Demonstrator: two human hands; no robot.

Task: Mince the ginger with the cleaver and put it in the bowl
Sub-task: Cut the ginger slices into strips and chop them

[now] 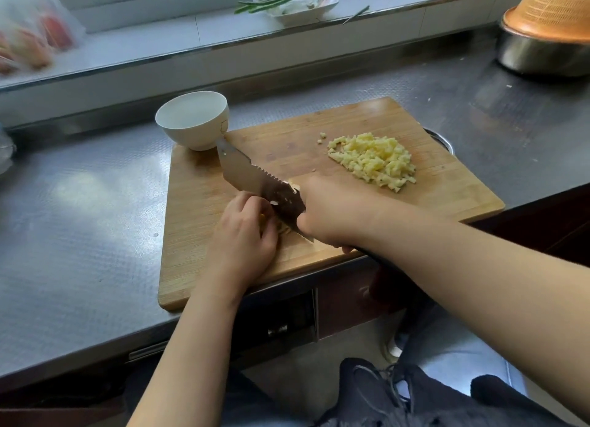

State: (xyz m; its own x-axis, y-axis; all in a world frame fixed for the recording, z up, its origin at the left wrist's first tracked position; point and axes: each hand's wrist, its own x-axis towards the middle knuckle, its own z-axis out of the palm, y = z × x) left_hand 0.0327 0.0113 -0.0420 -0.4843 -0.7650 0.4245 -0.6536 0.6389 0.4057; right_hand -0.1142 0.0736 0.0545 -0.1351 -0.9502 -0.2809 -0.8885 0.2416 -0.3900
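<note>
A wooden cutting board (287, 145) lies on the steel counter. My right hand (338, 212) grips the handle of the cleaver (252, 177), whose blade runs toward the white bowl (191, 120) at the board's far left corner. My left hand (245, 231) is curled over a small bunch of ginger strips (284, 230) right beside the blade; most of that ginger is hidden under my fingers. A heap of minced ginger (373, 160) sits on the board's right part. The bowl looks empty.
A steel basin with an orange colander (549, 27) stands at the back right. On the window ledge sit a white dish with green onions (287, 1) and a plastic bag (28, 33) at the left. The board's near edge overhangs the counter's front.
</note>
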